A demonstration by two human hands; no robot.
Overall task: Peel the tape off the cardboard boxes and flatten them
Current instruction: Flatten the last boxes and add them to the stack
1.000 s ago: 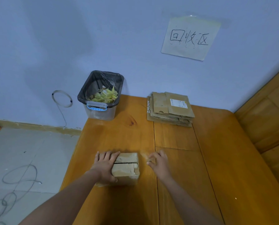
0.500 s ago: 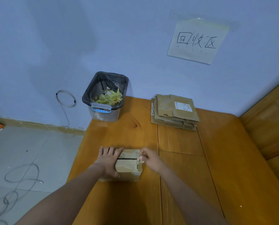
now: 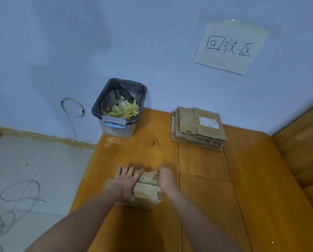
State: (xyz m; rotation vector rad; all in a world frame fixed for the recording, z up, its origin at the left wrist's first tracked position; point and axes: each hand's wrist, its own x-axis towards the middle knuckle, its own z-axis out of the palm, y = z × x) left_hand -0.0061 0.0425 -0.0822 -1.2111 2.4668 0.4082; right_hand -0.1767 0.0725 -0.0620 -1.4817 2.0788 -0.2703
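A small taped cardboard box (image 3: pixel 147 191) stands on the wooden table (image 3: pixel 206 188) near its left front. My left hand (image 3: pixel 127 180) lies over the box's left side, fingers spread on top and thumb along the front. My right hand (image 3: pixel 164 177) sits at the box's far right corner and pinches a lifted strip of clear tape (image 3: pixel 153 173). A dark seam runs across the box's top between my hands.
A clear bin with a black liner (image 3: pixel 119 108), holding crumpled yellowish tape, stands at the table's far left corner. A stack of flattened cardboard (image 3: pixel 199 128) lies at the back by the wall. A paper sign (image 3: pixel 230 46) hangs above. Cables trail on the floor (image 3: pixel 21 193) at left.
My right hand moved left from the bare table onto the box's far right corner and took hold of the tape. My left hand stayed on the box.
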